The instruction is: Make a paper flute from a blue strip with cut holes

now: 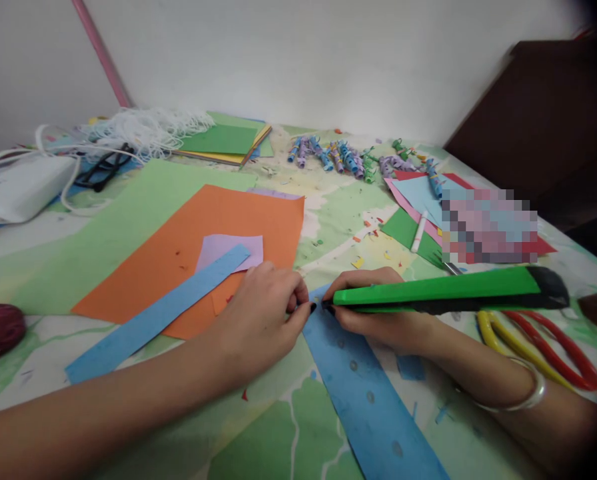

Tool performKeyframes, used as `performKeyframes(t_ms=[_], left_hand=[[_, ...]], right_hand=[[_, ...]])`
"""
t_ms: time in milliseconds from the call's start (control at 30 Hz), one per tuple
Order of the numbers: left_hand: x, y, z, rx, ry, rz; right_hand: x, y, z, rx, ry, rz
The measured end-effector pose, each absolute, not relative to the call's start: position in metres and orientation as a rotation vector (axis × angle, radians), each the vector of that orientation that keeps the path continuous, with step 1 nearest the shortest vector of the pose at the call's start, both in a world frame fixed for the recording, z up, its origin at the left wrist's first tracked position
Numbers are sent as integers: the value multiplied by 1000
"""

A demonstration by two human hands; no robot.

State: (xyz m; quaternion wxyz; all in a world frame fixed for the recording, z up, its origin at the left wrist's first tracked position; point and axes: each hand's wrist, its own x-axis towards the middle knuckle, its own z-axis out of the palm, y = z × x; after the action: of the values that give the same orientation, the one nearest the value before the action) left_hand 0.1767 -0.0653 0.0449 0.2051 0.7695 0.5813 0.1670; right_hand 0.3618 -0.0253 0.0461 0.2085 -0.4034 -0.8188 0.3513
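your right hand [393,330] is closed in a pen-like hold around the front of the green box cutter [443,290], its dark rear end jutting out past your wrist. your left hand [266,307] is curled, thumb and forefinger close together at the far end of the spotted blue paper strip [358,383]; whether they pinch it or only rest there, you cannot tell from here. that strip lies on the patterned tablecloth [278,400], running from your fingertips toward you, with a row of grey spots [370,397] along it.

the likeliest trouble is a nicked finger: your left thumb sits right beside the cutter's front end, and the blade tip is hidden by your right fingers, so a small slip could reach skin. the strip could also swivel or buckle under pressure, since only its far end is near your fingers and no weight shows on the near part. pressing hard may score the cloth, as no cutting mat shows beneath. the long rear of the cutter might swing down toward the red-and-yellow scissors handles [548,350] if your wrist drops. a wide left elbow sweep could drag the plain blue paper strip [158,313] off the orange sheet [258,213].
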Motion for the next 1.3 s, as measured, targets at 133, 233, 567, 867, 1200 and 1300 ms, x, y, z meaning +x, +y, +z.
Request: performKeyframes(t_ms=[133,233,567,867,1200,1300], left_hand=[[176,-63,41,2212,1587,555],[175,-61,46,2104,1556,499],[178,-61,57,1863,1614,496],[175,-60,50,1953,1475,508],[172,-57,58,2114,1444,314],[172,-58,56,2124,1443,338]], right_hand=[[361,-25,52,-1130,-2248,1064],[362,-24,54,-1123,-2272,1089],[375,-17,49,-850,-2316,1394],[365,-34,54,-1108,-2277,1297],[364,-29,49,-1073,-2260,1342],[364,-30,48,-1069,-2240,1370]])
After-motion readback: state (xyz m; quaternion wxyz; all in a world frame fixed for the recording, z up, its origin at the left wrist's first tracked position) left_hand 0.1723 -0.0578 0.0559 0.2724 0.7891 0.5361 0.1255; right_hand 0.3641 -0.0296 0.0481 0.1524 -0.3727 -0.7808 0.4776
